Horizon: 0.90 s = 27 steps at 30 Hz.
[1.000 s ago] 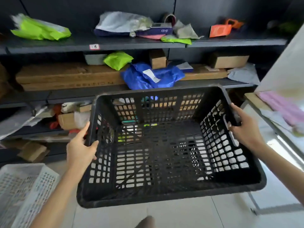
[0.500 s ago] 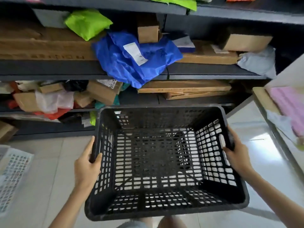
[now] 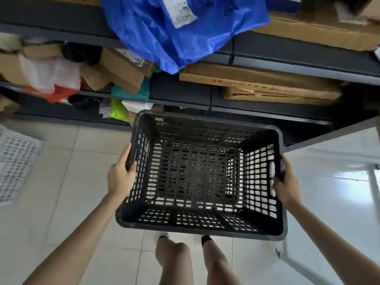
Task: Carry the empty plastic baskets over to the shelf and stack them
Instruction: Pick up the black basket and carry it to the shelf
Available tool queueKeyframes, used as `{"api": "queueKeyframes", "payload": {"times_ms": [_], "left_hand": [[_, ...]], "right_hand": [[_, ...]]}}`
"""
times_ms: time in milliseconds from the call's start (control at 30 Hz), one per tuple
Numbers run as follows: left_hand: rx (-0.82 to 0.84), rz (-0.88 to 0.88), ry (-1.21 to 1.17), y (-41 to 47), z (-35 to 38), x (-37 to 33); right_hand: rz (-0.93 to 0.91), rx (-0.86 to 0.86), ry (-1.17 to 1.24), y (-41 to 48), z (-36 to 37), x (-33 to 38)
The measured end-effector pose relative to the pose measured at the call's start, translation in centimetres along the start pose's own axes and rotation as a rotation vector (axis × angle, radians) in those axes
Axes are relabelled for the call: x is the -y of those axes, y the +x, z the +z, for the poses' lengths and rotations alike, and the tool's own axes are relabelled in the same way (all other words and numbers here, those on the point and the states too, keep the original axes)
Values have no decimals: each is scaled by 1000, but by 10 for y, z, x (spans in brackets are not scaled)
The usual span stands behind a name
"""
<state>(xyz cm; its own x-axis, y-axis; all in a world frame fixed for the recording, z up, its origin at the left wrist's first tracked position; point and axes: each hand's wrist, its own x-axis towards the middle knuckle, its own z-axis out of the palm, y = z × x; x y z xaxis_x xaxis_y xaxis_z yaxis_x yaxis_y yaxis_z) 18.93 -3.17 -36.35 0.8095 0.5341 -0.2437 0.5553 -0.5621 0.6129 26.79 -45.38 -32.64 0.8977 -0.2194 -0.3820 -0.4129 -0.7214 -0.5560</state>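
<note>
An empty black plastic basket (image 3: pixel 141 220) with perforated walls hangs low over the tiled floor, just in front of the dark shelf unit (image 3: pixel 267 56). My left hand (image 3: pixel 120 175) grips its left rim, thumb inside. My right hand (image 3: pixel 284 185) grips the right rim at the handle slot. The basket's far edge is close to the bottom shelf. A white plastic basket (image 3: pixel 15 161) lies on the floor at the far left.
The shelves hold a blue plastic bag (image 3: pixel 174 29), flat cardboard boxes (image 3: pixel 265 83) and mixed parcels (image 3: pixel 67 73). A white table frame (image 3: pixel 298 262) stands at the right. My legs (image 3: pixel 197 262) are below the basket on the floor.
The basket has gone down toward the floor and closer to the bottom shelf. My view has tilted down, so the upper shelves have left the frame. Both hands keep their grip.
</note>
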Motion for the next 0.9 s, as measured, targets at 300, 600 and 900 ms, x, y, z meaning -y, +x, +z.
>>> {"api": "queueKeyframes", "payload": {"times_ms": [300,600,900], "left_hand": [[7,21,99,55,79,26],[-47,-39,51,75,148,60],[-105,39,27,77,168,82]], "right_hand": [[44,-10,16,93,63,-57],[65,12,23,135,99,-71],[62,24,-25,140,106,-87]]}}
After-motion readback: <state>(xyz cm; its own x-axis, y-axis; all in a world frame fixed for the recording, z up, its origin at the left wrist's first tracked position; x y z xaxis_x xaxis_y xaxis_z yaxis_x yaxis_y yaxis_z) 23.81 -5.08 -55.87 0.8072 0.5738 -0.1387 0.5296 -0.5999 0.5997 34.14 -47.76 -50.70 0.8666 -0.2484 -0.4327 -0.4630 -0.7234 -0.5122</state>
